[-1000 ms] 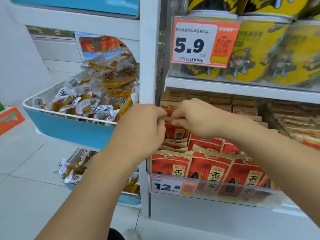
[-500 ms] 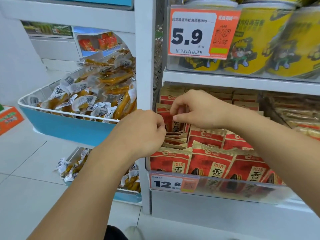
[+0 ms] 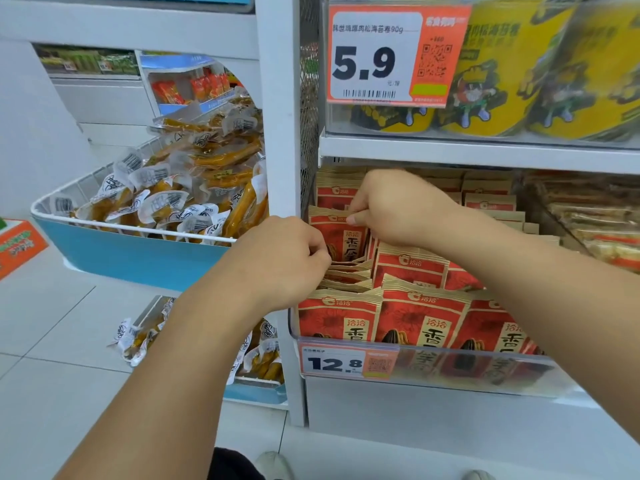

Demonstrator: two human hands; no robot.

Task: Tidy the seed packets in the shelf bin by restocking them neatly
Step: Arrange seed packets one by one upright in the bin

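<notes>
Red and tan seed packets stand in rows in the shelf bin, behind its clear front lip. One upright packet stands at the left of the bin, in the second row. My right hand pinches its top edge. My left hand is curled at the packet's lower left edge, fingertips in among the flattened packets below it; what those fingers hold is hidden.
A white shelf post stands just left of the bin. Left of it a blue and white basket holds yellow snack packs. Yellow tubs fill the shelf above, behind a 5.9 price tag. A 12.8 tag hangs on the bin's lip.
The packet went from tipped flat between both hands to standing upright, its red face now showing. My right hand rose to its top edge; my left hand dropped slightly.
</notes>
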